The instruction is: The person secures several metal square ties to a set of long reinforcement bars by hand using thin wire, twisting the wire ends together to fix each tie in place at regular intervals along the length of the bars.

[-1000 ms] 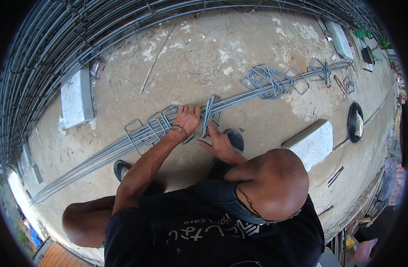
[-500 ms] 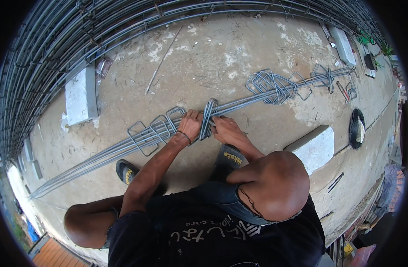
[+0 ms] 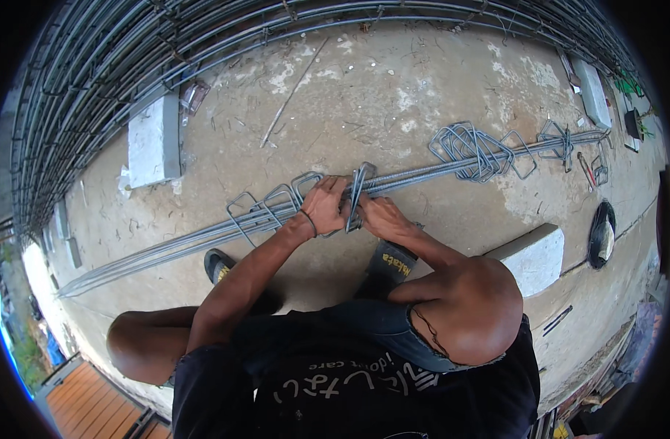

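Note:
A bundle of long grey rebar rods (image 3: 415,174) lies slantwise on the concrete, threaded through several bent steel stirrups. My left hand (image 3: 325,205) is closed on a tight group of rebar stirrups (image 3: 360,186) standing around the rods. On the other side of that group, my right hand (image 3: 383,219) has its fingers curled onto the stirrups' near edge; its fingertips are partly hidden. Just left of my left hand, more square stirrups (image 3: 278,203) hang loosely spaced around the rods. Farther right, a tangled heap of stirrups (image 3: 467,152) rests on the bundle.
Stacked rebar cages (image 3: 123,69) curve along the far left and back. White blocks (image 3: 152,143) (image 3: 536,260) (image 3: 591,94) sit on the floor. A black coil (image 3: 602,234) and red-handled pliers (image 3: 586,170) lie at right. A thin rod (image 3: 295,91) lies beyond the bundle.
The view has shifted, so the floor and bundle sit farther right in the picture. Both hands stay at the stirrup group, which now looks narrower, and the left fingers sit closer against it.

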### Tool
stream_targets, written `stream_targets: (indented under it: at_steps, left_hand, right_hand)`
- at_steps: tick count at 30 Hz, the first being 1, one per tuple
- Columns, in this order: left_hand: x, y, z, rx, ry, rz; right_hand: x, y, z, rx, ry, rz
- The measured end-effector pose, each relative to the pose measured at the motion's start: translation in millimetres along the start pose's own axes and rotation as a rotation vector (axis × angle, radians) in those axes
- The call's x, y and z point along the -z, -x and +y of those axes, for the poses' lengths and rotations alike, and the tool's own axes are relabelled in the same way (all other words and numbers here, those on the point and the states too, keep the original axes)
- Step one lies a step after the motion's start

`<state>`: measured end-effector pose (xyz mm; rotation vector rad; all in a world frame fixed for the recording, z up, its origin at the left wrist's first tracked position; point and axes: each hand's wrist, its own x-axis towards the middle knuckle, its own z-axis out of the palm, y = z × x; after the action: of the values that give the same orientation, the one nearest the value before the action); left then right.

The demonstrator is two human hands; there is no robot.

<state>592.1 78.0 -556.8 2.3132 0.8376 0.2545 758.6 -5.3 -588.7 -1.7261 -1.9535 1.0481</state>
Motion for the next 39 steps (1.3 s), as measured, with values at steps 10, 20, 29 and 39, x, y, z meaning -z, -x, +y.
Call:
stream_targets:
  at_steps: [10,20,29,39]
  left_hand:
    - [60.5,21.1,-30.8,0.035,-0.053,0.203]
    - [5.7,-6.2,-2.9,-0.062,-0.075,0.119]
    - [-99.3,-138.3,92.1,-0.035,0.083,-0.287]
    - [-120.3,-162.8,89.4,-0.053,0.291,-0.311]
  right_hand:
    - [48.4,30.9,26.2,-0.12,0.076,0.01]
    - [179.9,85.8,134.0,-0.173,0.269,0.058]
    - [158.0,109.6,142.3,-0.213,0.215,0.139]
    - [158.6,111.7,143.0,-0.197,0.251,0.115]
